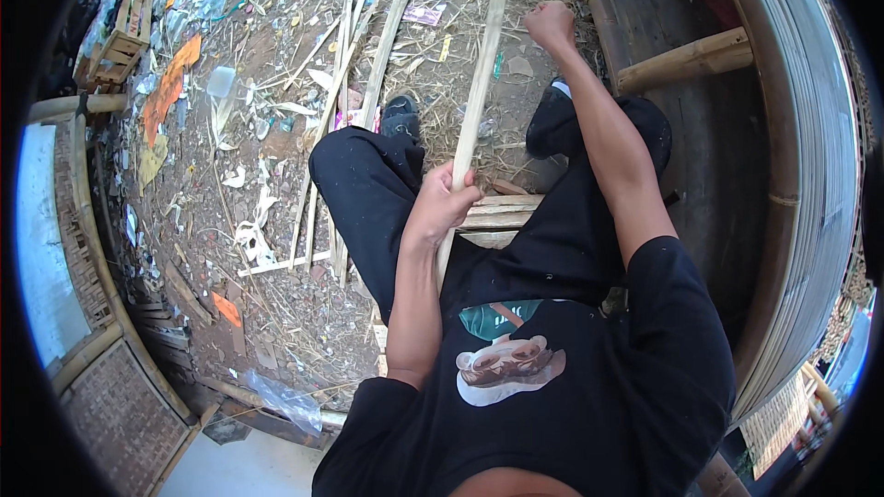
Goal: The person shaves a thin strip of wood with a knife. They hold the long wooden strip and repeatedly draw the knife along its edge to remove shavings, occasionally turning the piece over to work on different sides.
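Observation:
My left hand (444, 201) is wrapped round a long pale wooden strip (488, 55), gripping it near its lower end. The strip slants up and away from my lap, between my knees, with its far end at the top of the view. My right hand (551, 24) is out ahead beyond my right knee, closed in a fist to the right of the strip and apart from it. Whatever the fist holds, if anything, is hidden. Below my left hand, short pale wood pieces (502, 212) lie between my thighs.
Several loose strips (379, 60) lie on the littered ground left of my legs. Bamboo poles and a stack of thin slats (810, 156) stand close on my right. A wooden crate (129, 23) is at the far left, and orange scraps (172, 87) lie nearer.

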Tool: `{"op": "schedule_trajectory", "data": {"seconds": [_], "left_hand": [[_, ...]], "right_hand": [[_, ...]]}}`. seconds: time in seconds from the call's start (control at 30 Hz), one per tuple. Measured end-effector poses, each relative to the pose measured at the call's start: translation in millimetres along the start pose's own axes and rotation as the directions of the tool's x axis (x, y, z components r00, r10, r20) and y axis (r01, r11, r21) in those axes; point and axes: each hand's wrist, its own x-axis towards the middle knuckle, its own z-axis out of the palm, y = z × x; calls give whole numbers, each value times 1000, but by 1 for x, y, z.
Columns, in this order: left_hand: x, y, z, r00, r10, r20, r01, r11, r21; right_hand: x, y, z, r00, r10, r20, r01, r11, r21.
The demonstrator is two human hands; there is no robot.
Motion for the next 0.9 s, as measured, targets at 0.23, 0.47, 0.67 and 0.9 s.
{"op": "schedule_trajectory", "data": {"seconds": [0.23,0.47,0.67,0.9], "left_hand": [[2,-4,-17,999,-34,-22,33,997,-70],[8,-7,-14,993,-2,-115,2,1000,4],[12,-15,-16,989,10,-149,1,997,73],[21,-33,-23,966,174,-193,-133,969,209]], "right_hand": [[-71,-26,-13,873,-453,181,471,879,-70],[-173,-35,7,641,-523,563,588,805,79],[-179,-27,18,652,-526,546,624,781,8],[-175,-29,26,653,-431,623,557,831,-10]]}}
